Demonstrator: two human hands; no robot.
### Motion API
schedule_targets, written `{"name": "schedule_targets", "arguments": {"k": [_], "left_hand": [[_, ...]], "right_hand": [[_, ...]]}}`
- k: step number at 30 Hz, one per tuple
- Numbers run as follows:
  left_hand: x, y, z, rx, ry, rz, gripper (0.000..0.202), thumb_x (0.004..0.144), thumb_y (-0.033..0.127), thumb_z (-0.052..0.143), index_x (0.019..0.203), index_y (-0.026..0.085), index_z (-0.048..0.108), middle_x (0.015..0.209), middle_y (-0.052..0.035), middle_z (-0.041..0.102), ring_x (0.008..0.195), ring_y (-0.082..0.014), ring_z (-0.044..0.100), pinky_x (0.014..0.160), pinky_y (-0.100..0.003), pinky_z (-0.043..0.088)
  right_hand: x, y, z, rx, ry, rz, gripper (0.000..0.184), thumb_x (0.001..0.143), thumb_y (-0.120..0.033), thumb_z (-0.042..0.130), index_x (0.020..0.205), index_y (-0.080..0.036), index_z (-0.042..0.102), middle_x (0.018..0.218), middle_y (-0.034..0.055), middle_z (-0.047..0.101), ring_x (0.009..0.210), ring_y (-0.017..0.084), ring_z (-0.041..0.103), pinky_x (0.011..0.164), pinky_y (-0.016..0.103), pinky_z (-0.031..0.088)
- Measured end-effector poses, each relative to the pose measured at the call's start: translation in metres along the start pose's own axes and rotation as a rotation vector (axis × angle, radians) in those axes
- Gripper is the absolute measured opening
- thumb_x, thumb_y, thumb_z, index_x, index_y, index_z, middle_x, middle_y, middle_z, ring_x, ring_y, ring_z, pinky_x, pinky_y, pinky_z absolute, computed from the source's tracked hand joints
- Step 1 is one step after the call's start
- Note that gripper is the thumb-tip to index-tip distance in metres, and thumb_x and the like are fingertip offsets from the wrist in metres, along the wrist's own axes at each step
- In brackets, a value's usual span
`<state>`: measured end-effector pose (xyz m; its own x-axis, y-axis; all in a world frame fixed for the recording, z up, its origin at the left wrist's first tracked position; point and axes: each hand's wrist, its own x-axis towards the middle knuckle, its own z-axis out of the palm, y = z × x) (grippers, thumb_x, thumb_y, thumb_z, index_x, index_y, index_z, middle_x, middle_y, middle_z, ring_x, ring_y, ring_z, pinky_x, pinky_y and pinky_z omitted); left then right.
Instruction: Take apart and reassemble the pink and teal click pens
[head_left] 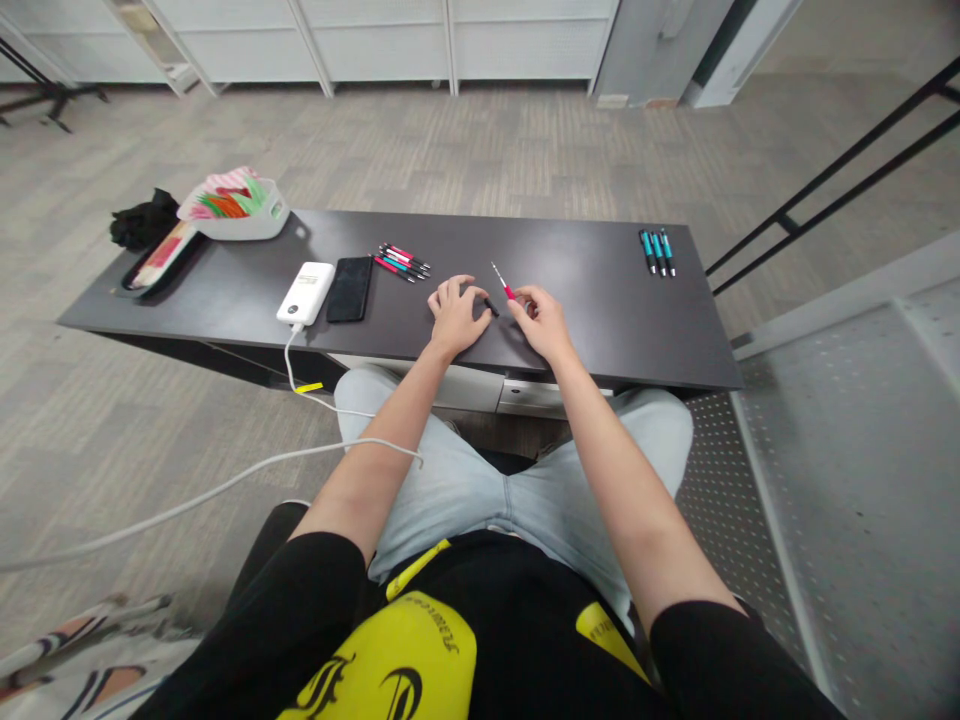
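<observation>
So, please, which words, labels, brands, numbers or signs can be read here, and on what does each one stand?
Nothing reads with certainty.
Shirt, large yellow print: ornate letters, tilted, partly cut off.
Shirt, right yellow print: too blurred.
White power bank: marks too small.
Pink pen part, other pens: no legible text.

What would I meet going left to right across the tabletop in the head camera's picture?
Crumpled black bundle, white plastic basket, white power bank, black smartphone, cluster of pens, left hand, pink pen part, right hand, turquoise-and-black pens.
</observation>
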<state>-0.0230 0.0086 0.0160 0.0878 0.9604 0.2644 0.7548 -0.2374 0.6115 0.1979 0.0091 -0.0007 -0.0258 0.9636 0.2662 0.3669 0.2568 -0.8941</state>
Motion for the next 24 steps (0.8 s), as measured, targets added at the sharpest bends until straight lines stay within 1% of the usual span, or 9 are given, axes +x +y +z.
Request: {"name": "schedule_targets", "arguments": {"k": [4, 8, 11, 13, 15, 17, 19, 21, 24], "left_hand": [[0.000, -0.003, 0.003, 0.038, 0.002, 0.009, 0.031, 0.102, 0.017, 0.089, 0.129, 0.033, 0.089, 0.182, -0.0171, 0.073, 0.179, -0.0500, 0.052, 0.151, -0.073, 0.036], [0.003, -0.010, 0.010, 0.000, 0.028, 0.042, 0.020, 0.103, 0.016, 0.093, 0.114, 0.032, 0.090, 0.174, -0.0170, 0.078, 0.175, -0.0515, 0.055, 0.148, -0.075, 0.038], [0.007, -0.021, 0.015, -0.076, 0.058, 0.054, 0.018, 0.102, 0.017, 0.098, 0.106, 0.032, 0.088, 0.168, -0.0161, 0.081, 0.170, -0.0518, 0.058, 0.144, -0.075, 0.041], [0.012, -0.031, 0.017, -0.181, 0.101, 0.052, 0.018, 0.102, 0.021, 0.101, 0.106, 0.031, 0.087, 0.160, -0.0151, 0.084, 0.163, -0.0492, 0.064, 0.142, -0.072, 0.046], [0.017, -0.041, 0.018, -0.363, 0.157, 0.032, 0.018, 0.105, 0.029, 0.103, 0.107, 0.030, 0.086, 0.144, -0.0140, 0.088, 0.148, -0.0431, 0.074, 0.135, -0.063, 0.054], [0.023, -0.050, 0.019, -0.607, 0.208, -0.021, 0.027, 0.106, 0.043, 0.106, 0.108, 0.028, 0.083, 0.123, -0.0110, 0.088, 0.125, -0.0348, 0.083, 0.120, -0.052, 0.066], [0.028, -0.057, 0.020, -0.821, 0.256, -0.082, 0.040, 0.104, 0.054, 0.110, 0.109, 0.027, 0.080, 0.109, -0.0071, 0.085, 0.105, -0.0276, 0.084, 0.102, -0.042, 0.071], [0.031, -0.061, 0.022, -0.949, 0.297, -0.116, 0.047, 0.100, 0.057, 0.114, 0.110, 0.027, 0.079, 0.103, -0.0052, 0.084, 0.095, -0.0236, 0.084, 0.092, -0.036, 0.072], [0.032, -0.063, 0.023, -1.030, 0.331, -0.130, 0.048, 0.094, 0.051, 0.118, 0.110, 0.026, 0.081, 0.103, -0.0052, 0.085, 0.093, -0.0217, 0.084, 0.088, -0.034, 0.073]], "right_hand": [[0.001, 0.004, 0.001, 0.026, 0.006, -0.022, 0.027, 0.109, -0.057, 0.091, 0.108, -0.032, 0.080, 0.100, 0.0038, 0.075, 0.085, 0.027, 0.060, 0.090, 0.046, 0.060], [0.001, 0.004, 0.000, 0.031, 0.005, -0.019, 0.025, 0.108, -0.056, 0.089, 0.109, -0.033, 0.080, 0.100, 0.0038, 0.075, 0.083, 0.027, 0.059, 0.089, 0.047, 0.060], [0.002, 0.002, 0.000, 0.018, 0.012, -0.008, 0.024, 0.107, -0.056, 0.088, 0.110, -0.033, 0.080, 0.101, 0.0042, 0.075, 0.084, 0.028, 0.060, 0.090, 0.048, 0.061], [0.002, 0.001, 0.000, -0.009, 0.039, -0.011, 0.021, 0.108, -0.053, 0.087, 0.110, -0.033, 0.080, 0.102, 0.0053, 0.076, 0.090, 0.031, 0.063, 0.097, 0.050, 0.063], [0.003, -0.001, -0.001, -0.055, 0.090, -0.028, 0.014, 0.108, -0.046, 0.085, 0.108, -0.033, 0.080, 0.104, 0.0072, 0.077, 0.099, 0.034, 0.068, 0.108, 0.055, 0.064], [0.003, -0.003, -0.003, -0.108, 0.147, -0.038, 0.006, 0.106, -0.038, 0.083, 0.107, -0.033, 0.080, 0.107, 0.0091, 0.077, 0.109, 0.037, 0.071, 0.119, 0.059, 0.062], [0.002, -0.006, -0.004, -0.150, 0.180, -0.034, 0.002, 0.105, -0.033, 0.080, 0.107, -0.033, 0.081, 0.110, 0.0101, 0.078, 0.115, 0.039, 0.072, 0.124, 0.062, 0.061], [0.001, -0.008, -0.005, -0.177, 0.188, -0.028, 0.004, 0.105, -0.030, 0.079, 0.107, -0.032, 0.082, 0.112, 0.0105, 0.079, 0.118, 0.040, 0.072, 0.128, 0.063, 0.059], [-0.001, -0.010, -0.005, -0.200, 0.153, -0.029, 0.006, 0.106, -0.029, 0.078, 0.108, -0.032, 0.083, 0.115, 0.0110, 0.081, 0.119, 0.040, 0.073, 0.130, 0.065, 0.057]]}}
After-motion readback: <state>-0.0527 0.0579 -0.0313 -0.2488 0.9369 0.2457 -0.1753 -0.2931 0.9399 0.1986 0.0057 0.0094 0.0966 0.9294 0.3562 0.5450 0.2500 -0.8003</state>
